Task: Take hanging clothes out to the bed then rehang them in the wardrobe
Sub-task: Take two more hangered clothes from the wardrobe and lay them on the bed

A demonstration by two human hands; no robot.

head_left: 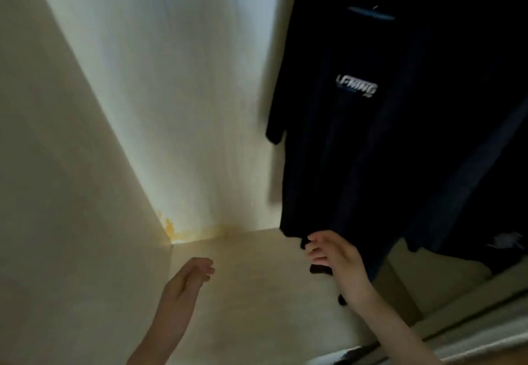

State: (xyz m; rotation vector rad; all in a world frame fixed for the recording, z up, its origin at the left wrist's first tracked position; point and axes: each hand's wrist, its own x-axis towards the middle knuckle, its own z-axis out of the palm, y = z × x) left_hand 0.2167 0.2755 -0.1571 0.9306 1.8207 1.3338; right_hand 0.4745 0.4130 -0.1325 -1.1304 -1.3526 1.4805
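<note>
Black cotton is hanging at the right of the pale wardrobe interior (160, 84): a dark short-sleeved T-shirt with a small white chest logo (337, 136), draped on a blue hanger (371, 13) whose hook is running out of view at the top. More dark garments (485, 193) are crowding just beside it on the right. The step in hand looks like settling this shirt on the rail, or getting ready to lift it off; which one cannot be told. Either way, doing it well is calling for lifting at the hanger rather than tugging the hem, so the shirt is not slipping off its shoulders. The right hand (340, 261) is touching the bottom hem, fingers loosely curled, seemingly pinching the cloth, though blur is hiding the grip. The left hand (185, 281) is hovering empty over the wardrobe floor (257, 293), fingers relaxed and half curled.
</note>
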